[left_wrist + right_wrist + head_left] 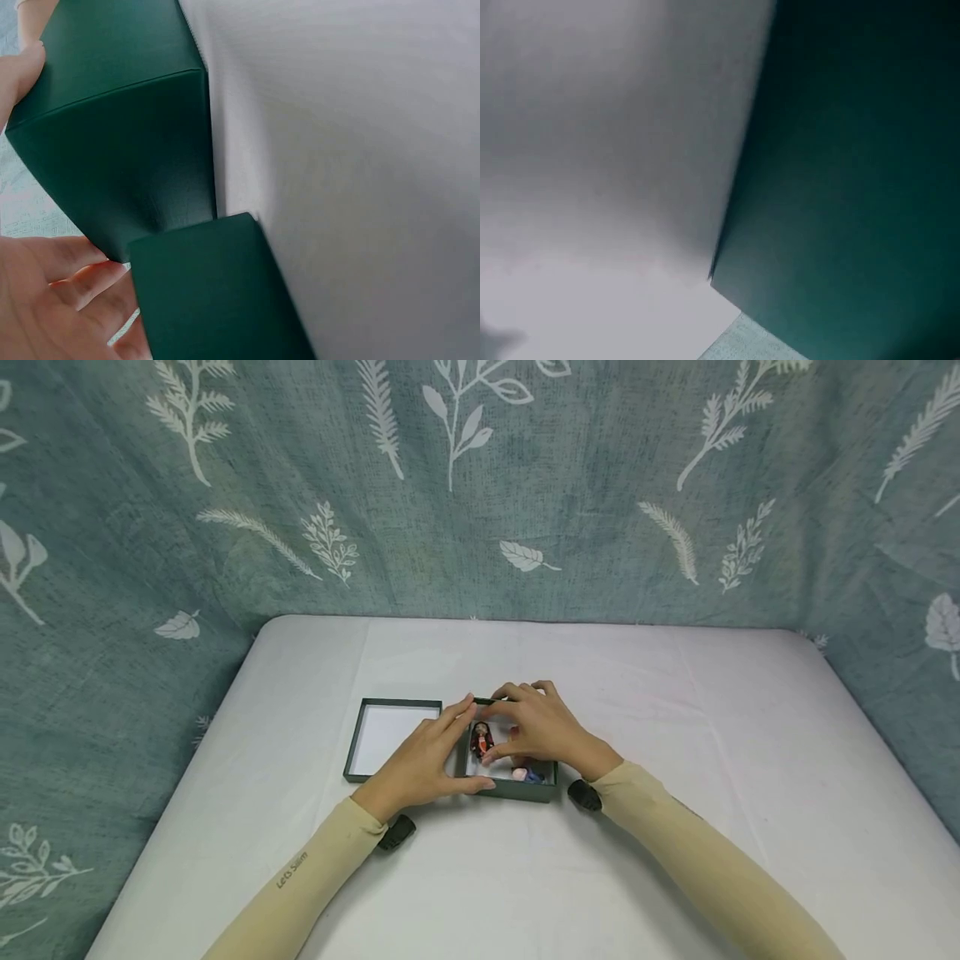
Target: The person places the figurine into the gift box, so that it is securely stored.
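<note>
A dark green box (pixel 517 791) stands near the middle of the table. My left hand (pixel 423 760) grips its left end, thumb at the front wall and fingertips by the back corner. In the left wrist view, the thumb (pixel 26 71) touches the green box (pixel 127 150). My right hand (pixel 543 727) reaches into the box from the right. Its thumb and index finger are at the two ends of a small doll figurine (pixel 481 739) with dark hair and orange clothing. Beneath that hand, a pink and blue figurine (pixel 527 774) lies partly hidden. The right wrist view shows no fingers, only the box wall (pixel 847 180).
Left of the box lies a shallow green lid (pixel 356 739) with a white inside, close against it. A white cloth covers the table (pixel 675 860). Behind it hangs a teal leaf-patterned curtain (pixel 450 552). A dark wrist camera (pixel 397 832) sits under the left wrist.
</note>
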`<state>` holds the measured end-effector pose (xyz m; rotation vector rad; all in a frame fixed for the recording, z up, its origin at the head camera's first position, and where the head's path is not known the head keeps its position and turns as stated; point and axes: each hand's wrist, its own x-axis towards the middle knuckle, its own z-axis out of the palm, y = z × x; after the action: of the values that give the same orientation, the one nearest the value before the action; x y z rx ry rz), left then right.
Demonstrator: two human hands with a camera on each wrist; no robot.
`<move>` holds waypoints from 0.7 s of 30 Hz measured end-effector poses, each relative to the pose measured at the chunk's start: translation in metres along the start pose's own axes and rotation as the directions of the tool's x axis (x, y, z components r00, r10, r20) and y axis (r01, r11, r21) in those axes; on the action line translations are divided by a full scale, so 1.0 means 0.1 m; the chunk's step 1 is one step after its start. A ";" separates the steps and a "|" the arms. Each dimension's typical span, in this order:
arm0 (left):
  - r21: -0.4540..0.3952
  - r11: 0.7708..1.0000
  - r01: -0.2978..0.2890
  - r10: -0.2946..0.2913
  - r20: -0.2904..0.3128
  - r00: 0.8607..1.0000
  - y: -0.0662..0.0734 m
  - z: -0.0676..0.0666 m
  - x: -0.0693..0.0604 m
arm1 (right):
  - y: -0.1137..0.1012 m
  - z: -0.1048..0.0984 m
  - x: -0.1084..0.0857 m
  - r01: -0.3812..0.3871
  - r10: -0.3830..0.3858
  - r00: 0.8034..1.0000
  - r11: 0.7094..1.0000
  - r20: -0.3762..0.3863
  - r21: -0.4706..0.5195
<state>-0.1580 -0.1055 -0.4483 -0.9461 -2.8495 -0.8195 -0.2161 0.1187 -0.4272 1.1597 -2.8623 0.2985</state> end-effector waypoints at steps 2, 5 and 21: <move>-0.003 1.000 -0.005 0.005 0.001 1.000 0.01 0.01 0.00 | 0.00 -0.05 -0.04 0.018 -0.018 1.000 1.000 0.001 0.018; 0.004 1.000 -0.009 0.009 0.007 1.000 0.02 0.02 0.00 | 0.02 -0.15 -0.11 0.050 -0.049 0.998 0.998 -0.035 0.048; -0.001 1.000 0.008 -0.008 0.008 1.000 0.00 0.00 0.01 | 0.31 -0.58 -0.72 0.030 -0.014 0.985 0.995 -0.169 0.091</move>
<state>-0.1593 -0.1052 -0.4481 -0.9409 -2.8612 -0.8194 -0.1879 0.2015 -0.3833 1.1211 -2.7132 0.5084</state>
